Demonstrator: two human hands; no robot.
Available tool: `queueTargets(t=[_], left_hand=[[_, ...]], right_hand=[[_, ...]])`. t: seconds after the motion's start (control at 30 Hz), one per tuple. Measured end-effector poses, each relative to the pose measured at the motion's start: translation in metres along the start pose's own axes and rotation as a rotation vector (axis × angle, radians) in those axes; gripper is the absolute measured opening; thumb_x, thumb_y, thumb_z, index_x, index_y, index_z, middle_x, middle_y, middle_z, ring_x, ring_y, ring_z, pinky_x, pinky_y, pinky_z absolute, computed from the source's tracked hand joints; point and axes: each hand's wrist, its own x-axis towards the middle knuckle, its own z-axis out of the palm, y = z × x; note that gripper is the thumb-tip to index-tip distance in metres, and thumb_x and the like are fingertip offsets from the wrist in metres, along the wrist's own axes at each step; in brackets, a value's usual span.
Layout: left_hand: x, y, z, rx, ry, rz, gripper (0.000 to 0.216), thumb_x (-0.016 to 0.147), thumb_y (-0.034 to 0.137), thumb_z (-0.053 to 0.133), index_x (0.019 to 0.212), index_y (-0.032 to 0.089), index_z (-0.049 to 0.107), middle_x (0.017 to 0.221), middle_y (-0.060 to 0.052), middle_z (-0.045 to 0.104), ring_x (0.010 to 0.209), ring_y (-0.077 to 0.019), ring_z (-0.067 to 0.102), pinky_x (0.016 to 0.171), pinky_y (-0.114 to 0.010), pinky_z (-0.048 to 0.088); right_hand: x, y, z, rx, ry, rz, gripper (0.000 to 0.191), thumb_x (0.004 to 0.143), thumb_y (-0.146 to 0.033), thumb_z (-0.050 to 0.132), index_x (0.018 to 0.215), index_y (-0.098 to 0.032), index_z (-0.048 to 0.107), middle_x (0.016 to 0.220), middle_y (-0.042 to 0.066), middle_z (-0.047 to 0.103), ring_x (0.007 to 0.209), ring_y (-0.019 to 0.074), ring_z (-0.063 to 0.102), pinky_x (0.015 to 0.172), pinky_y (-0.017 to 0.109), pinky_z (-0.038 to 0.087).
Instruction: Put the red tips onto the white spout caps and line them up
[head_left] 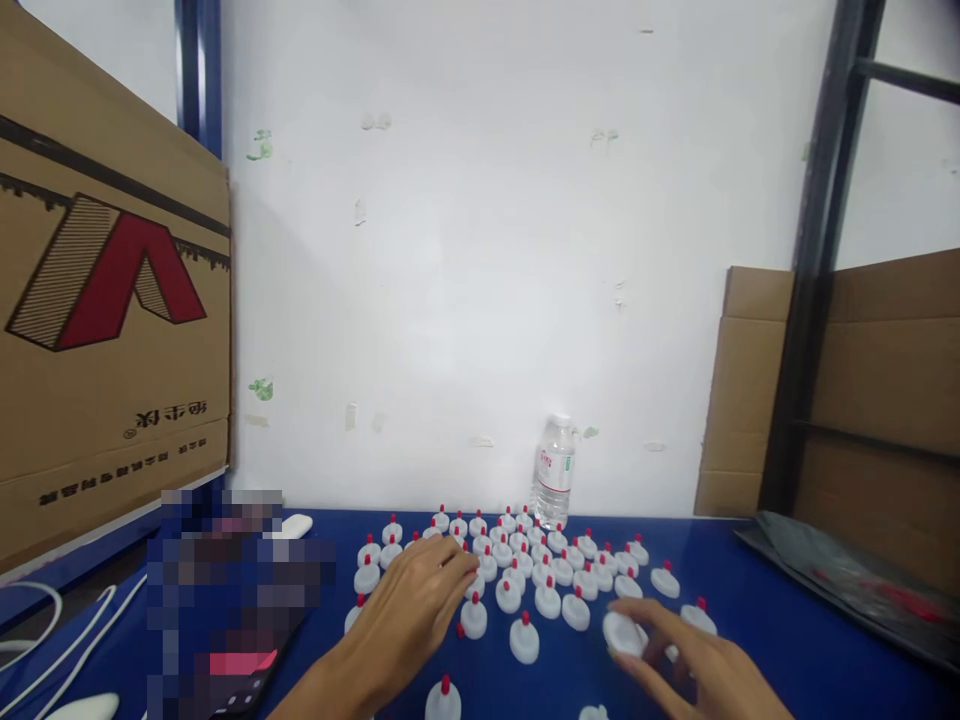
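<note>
Several white caps with red tips [525, 560] stand in a loose cluster on the blue table [697, 545]. My left hand [409, 620] lies palm down over the cluster's left side, fingers stretched toward the caps. My right hand [686, 665] is at the lower right, fingers curled round one white cap [624, 632] held on its side. More caps stand near the front edge, one [444, 700] just right of my left wrist.
A clear water bottle [555, 472] stands against the white wall behind the caps. A big cardboard box [112, 300] fills the left, more cardboard [885, 380] and a dark metal post the right. White cables [52, 640] and a blurred patch lie at the left.
</note>
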Motion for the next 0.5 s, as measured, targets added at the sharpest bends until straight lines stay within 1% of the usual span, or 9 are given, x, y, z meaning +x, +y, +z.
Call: queueTargets(t=[0.07,0.1,0.17,0.23,0.3,0.37,0.5], left_hand=[[0.0,0.004,0.0,-0.056,0.061,0.027,0.023,0.103,0.017,0.043,0.109,0.022,0.065,0.099,-0.004,0.07,0.088,-0.0206,0.066,0.079,-0.034,0.051],[0.0,0.006,0.0,-0.085,0.089,0.043,0.022,0.103,0.017,0.044,0.111,0.022,0.064,0.1,-0.004,0.071,0.089,-0.0205,0.066,0.08,-0.034,0.052],[0.0,0.009,0.0,-0.127,0.15,0.077,0.021,0.103,0.017,0.045,0.112,0.023,0.063,0.102,-0.003,0.072,0.09,-0.02,0.067,0.081,-0.034,0.052],[0.0,0.012,0.0,-0.141,0.199,0.107,0.021,0.103,0.017,0.045,0.112,0.023,0.063,0.102,-0.002,0.073,0.09,-0.0194,0.068,0.082,-0.033,0.052],[0.0,0.014,0.0,-0.142,0.223,0.13,0.022,0.104,0.018,0.043,0.113,0.022,0.063,0.101,-0.002,0.074,0.089,-0.0189,0.069,0.082,-0.033,0.052],[0.0,0.015,-0.001,-0.149,0.226,0.141,0.024,0.105,0.018,0.042,0.112,0.023,0.063,0.1,-0.002,0.074,0.087,-0.0184,0.07,0.082,-0.033,0.052],[-0.001,0.016,0.0,-0.197,0.237,0.154,0.023,0.104,0.02,0.043,0.111,0.025,0.066,0.094,0.0,0.074,0.083,-0.0175,0.07,0.077,-0.031,0.052]], right_hand=[[0.014,-0.02,-0.008,-0.027,0.059,-0.073,0.029,0.095,-0.041,0.058,0.119,-0.028,0.068,0.1,0.001,0.077,0.076,0.0162,0.074,0.068,0.021,0.06],[0.022,-0.031,-0.011,-0.045,0.068,-0.116,0.029,0.096,-0.04,0.058,0.12,-0.028,0.067,0.107,0.003,0.075,0.084,0.0174,0.075,0.075,0.024,0.06],[0.037,-0.051,-0.012,-0.068,0.062,-0.219,0.029,0.097,-0.036,0.057,0.123,-0.027,0.066,0.113,0.005,0.073,0.094,0.0195,0.073,0.084,0.029,0.06],[0.049,-0.067,-0.009,-0.092,0.021,-0.307,0.03,0.096,-0.03,0.057,0.125,-0.026,0.064,0.112,0.006,0.071,0.097,0.0207,0.072,0.084,0.031,0.06],[0.056,-0.076,-0.002,-0.124,-0.006,-0.372,0.033,0.093,-0.026,0.061,0.126,-0.024,0.063,0.11,0.007,0.07,0.096,0.0221,0.072,0.081,0.033,0.06],[0.059,-0.079,0.005,-0.146,-0.002,-0.415,0.036,0.091,-0.025,0.064,0.127,-0.022,0.062,0.108,0.007,0.069,0.095,0.0237,0.071,0.079,0.034,0.06],[0.057,-0.079,0.013,-0.122,-0.006,-0.452,0.038,0.094,-0.026,0.061,0.131,-0.02,0.057,0.107,0.009,0.068,0.096,0.0244,0.069,0.08,0.037,0.059]])
